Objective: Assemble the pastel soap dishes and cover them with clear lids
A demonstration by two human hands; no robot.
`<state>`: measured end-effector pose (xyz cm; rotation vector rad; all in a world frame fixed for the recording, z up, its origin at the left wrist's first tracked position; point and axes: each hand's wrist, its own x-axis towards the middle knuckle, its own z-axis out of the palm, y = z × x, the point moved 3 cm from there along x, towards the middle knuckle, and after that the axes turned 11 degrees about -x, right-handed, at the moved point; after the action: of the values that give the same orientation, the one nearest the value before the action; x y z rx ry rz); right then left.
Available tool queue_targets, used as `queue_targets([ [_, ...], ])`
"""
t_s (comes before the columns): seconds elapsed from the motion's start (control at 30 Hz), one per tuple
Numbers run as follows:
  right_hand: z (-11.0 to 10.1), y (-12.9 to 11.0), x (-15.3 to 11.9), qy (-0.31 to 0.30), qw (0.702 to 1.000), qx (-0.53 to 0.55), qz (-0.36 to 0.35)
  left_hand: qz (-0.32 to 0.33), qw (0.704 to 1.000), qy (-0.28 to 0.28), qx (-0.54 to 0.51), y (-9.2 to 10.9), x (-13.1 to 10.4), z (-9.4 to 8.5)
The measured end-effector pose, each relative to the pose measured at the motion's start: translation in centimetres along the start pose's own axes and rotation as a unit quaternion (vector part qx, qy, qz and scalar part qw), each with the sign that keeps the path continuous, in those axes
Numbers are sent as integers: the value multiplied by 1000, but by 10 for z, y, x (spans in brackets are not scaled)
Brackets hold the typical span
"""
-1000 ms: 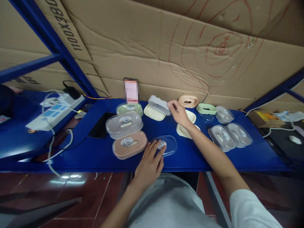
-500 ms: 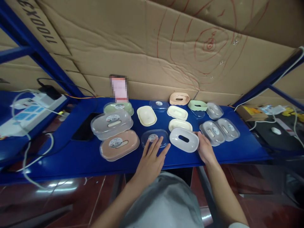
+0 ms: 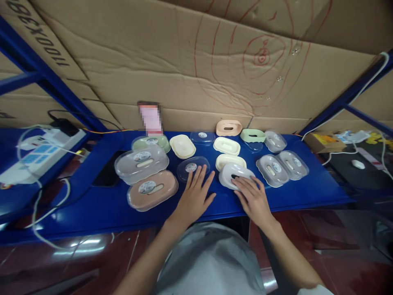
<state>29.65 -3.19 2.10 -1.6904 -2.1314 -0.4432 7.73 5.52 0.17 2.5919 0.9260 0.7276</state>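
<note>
My left hand (image 3: 196,196) lies with fingers spread over the near edge of a clear lid (image 3: 187,167) that bears a round label. My right hand (image 3: 253,198) rests its fingers on the right part of a pale grey oval dish (image 3: 227,176), partly hiding the dark slot; its fingers are extended. Just behind that dish is a cream tray (image 3: 230,160), and farther back lies a cream slotted piece (image 3: 226,146). A pink lidded dish (image 3: 164,196) and a grey lidded one (image 3: 125,168) stand left of my left hand.
More lidded grey dishes (image 3: 266,174) sit at right. Peach (image 3: 236,129) and green (image 3: 260,136) pieces stand at the back of the blue table (image 3: 104,209). A dark phone (image 3: 107,170), power strip (image 3: 46,157) and cables are at left; cardboard (image 3: 138,61) walls the back.
My right hand has moved from the right side of the grey dish onto its top, and the dish now lies flatter. My left hand stays by the clear lid, its thumb more spread.
</note>
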Motion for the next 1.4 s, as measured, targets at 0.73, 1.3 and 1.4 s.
queue_targets([
  [0.73, -9, -17, 31, -134, 972, 116, -152, 54, 998, -2, -29, 18, -47, -9],
  [1.3, 5, -9, 70, -91, 969, 221, -61, -82, 981, 145, -95, 1, -92, -22],
  [1.4, -5, -32, 34, -76, 979, 166, -92, -75, 981, 141, -109, 0, -82, -15],
])
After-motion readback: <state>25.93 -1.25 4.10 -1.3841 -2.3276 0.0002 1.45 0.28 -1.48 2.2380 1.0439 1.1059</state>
